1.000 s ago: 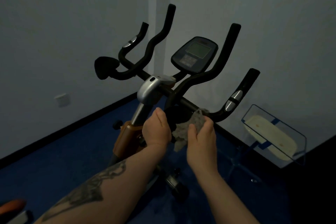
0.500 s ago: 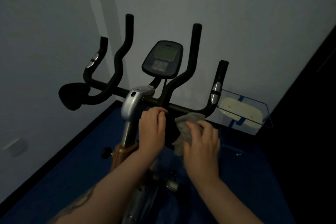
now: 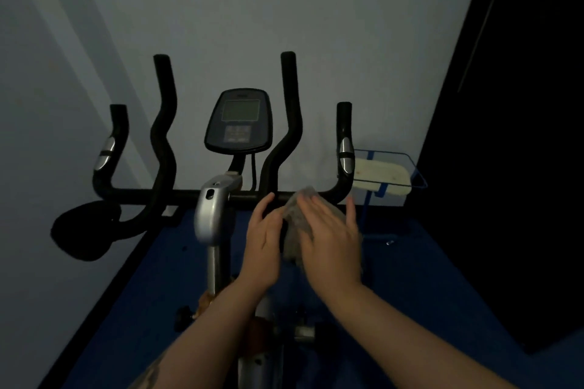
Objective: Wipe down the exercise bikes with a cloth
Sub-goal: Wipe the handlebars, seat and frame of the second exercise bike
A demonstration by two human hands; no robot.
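Grey and crumpled, the cloth (image 3: 295,224) lay at frame centre under my right hand (image 3: 331,240), whose straight fingers pressed it flat against the black handlebar crossbar (image 3: 177,194). That bar ran left to right across the picture, so I judged the wipe would follow that axis. My left hand (image 3: 262,246) sat just beside it on the left, fingers relaxed; whether it touched the cloth I could not tell in the dim light. Above stood the console (image 3: 239,121). A pale wall, blue floor (image 3: 158,278), and a wire rack (image 3: 392,174) at right filled the room.
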